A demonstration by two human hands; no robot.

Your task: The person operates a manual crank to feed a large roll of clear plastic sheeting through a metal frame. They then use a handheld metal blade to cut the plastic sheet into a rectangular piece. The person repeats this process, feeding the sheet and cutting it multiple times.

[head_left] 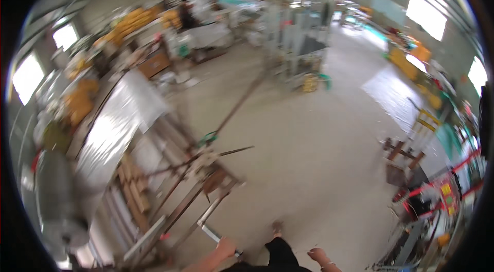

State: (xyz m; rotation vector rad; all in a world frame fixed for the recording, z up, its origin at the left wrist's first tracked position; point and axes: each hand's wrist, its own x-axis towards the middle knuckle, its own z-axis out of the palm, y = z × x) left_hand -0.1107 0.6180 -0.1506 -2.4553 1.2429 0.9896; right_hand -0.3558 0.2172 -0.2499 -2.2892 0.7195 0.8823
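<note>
My left hand (225, 246) is closed around a grey metal bar (210, 232). The bar slants up and left from my fist, and its dark end shows on the other side. Just beyond it stands a metal frame stand (181, 209) with long rods and a hub (205, 164) at its top; I cannot tell whether the bar touches it. My right hand (318, 255) hangs low at my right side with a band at the wrist. Nothing can be made out in it, and its fingers are too blurred to read.
A silvery sheet (121, 118) and a large grey roll (59, 200) lie at left, near stacked yellow sacks (131, 22). Red machinery (437, 195) and a brown wheeled stand (399, 161) are at right. A tall metal frame (298, 40) stands on the concrete floor (298, 153) ahead.
</note>
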